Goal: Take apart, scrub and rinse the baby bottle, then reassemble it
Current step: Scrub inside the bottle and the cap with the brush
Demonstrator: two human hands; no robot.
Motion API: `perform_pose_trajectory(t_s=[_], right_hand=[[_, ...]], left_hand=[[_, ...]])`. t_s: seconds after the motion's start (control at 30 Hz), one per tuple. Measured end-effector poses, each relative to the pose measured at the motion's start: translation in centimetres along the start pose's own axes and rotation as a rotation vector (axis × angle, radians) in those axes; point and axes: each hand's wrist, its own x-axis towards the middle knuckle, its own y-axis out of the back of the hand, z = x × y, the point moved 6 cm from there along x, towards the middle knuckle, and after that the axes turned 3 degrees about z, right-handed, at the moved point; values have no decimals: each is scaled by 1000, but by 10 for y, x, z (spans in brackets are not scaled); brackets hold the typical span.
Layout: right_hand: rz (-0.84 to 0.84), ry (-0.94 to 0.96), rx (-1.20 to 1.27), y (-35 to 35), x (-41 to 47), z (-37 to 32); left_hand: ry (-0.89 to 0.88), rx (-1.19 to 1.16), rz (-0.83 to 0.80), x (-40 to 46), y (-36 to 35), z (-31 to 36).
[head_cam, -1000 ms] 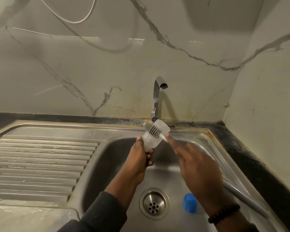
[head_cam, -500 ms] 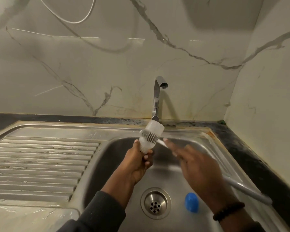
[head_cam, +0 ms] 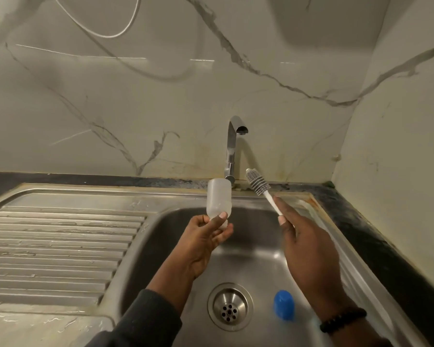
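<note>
Over the sink (head_cam: 161,246), the left hand (head_cam: 202,242) gripped the bottle (head_cam: 219,199) by its neck, base up, nothing visible inside. Just beside it, the right hand (head_cam: 308,249) held the brush (head_cam: 257,182), bristles outside. Below lay a blue cap (head_cam: 283,305) near the drain (head_cam: 229,306).

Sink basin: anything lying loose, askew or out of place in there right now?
One thing: a blue cap lies loose on the sink floor, right of the drain. The left hand holds the bottle mouth-down, the right hand the brush. No water runs from the tap.
</note>
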Motion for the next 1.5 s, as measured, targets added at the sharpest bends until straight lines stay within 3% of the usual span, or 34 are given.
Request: perform_pose_trajectory(t_s=[0.1,0.37,0.53,0.63,0.83,1.03,1.13,1.33,1.5], right_hand=[[-55,-2,35,-6,-1,-1],[-130,28,116,-14,-6,-5],[-151,67,117,-18,-8,-6],[-135,108,111,-19,-8,-10],[-187,270,75,-21,-13,-23],[-312,347,-23,-31,-17,-21],[-354,382,-76,-31,-18,-23],[-169,257,-239,-10,-3,-16],[-24,186,-163,-2,-1,-16]], left_hand=[[-117,122,7,1,3,10],[-102,243,-162,-1,-8,9],[98,-229,-246,-5,-18,4],[120,-293,-304,-5,-18,4],[-196,311,-94,8,5,12],[-186,248,-162,12,6,8],[-279,554,-143,13,5,8],[-432,907,-83,9,-4,5],[-454,899,-92,6,-1,11]])
